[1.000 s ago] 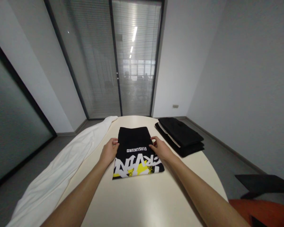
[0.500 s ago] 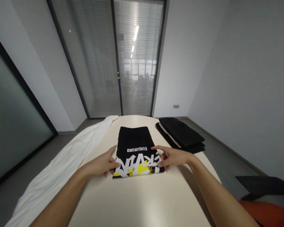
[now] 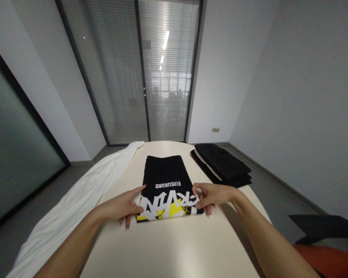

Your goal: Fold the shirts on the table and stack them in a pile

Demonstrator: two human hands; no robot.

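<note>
Gripping: left hand and right hand pinch the near corners of the folded black shirt, fingers curled under its edge.
Position: shirt lies mid-table.
Room: bare tabletop toward the person; white cloth left, black stack right.

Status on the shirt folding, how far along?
Done: black folded stack sits at the table's right. In hand: left hand and right hand grip the near corners of the narrowed printed black shirt. Left: white cloth lies unfolded along the left edge.
</note>
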